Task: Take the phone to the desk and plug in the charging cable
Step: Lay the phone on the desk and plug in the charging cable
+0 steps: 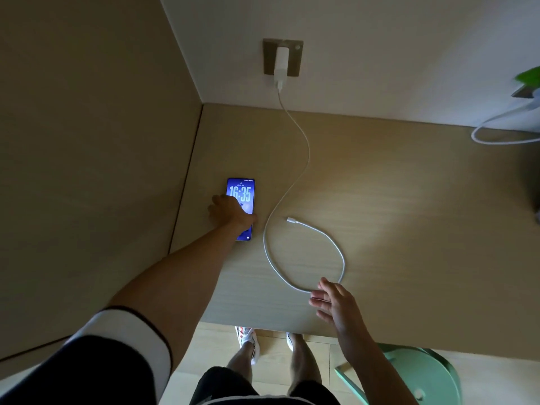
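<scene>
The phone (243, 191) lies flat on the wooden desk (394, 229) near its left edge, screen lit and showing 16:35. My left hand (230, 213) rests on the phone's lower half, fingers over its left side. A white charging cable (304, 159) runs down from a white charger (281, 64) in the wall socket and loops on the desk. Its free plug (291, 220) lies a short way right of the phone, unconnected. My right hand (333, 302) hovers open over the desk's near edge, fingertips next to the bottom of the cable loop.
A beige cabinet side (87, 141) stands against the desk's left. A green stool (420, 375) sits under the desk's near right edge. Another white cord (496, 133) and a green plant (529, 77) are at the far right. My feet stand on the wooden floor below.
</scene>
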`<action>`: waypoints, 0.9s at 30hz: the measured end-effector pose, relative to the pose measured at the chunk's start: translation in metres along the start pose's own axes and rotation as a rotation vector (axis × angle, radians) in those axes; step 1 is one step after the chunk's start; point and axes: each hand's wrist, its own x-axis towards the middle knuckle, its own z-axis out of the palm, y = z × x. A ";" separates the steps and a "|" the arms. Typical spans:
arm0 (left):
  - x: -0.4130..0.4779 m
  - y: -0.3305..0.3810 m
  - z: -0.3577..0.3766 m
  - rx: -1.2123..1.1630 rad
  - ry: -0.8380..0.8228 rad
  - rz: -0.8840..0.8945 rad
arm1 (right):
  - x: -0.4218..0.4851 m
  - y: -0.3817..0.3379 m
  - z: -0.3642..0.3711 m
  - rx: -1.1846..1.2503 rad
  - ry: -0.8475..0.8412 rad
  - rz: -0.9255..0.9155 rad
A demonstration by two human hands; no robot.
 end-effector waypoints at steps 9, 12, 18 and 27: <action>0.007 -0.001 0.014 0.035 0.067 0.038 | 0.010 -0.005 0.009 -0.115 -0.001 -0.066; 0.002 -0.007 0.013 -0.057 0.073 0.048 | 0.016 -0.011 0.017 -0.199 -0.001 -0.144; -0.033 -0.050 0.016 -0.359 0.145 0.074 | 0.044 -0.044 0.044 -0.444 0.145 -0.357; -0.093 -0.129 0.034 -0.513 0.002 -0.100 | 0.113 -0.080 0.071 -1.216 0.350 -0.742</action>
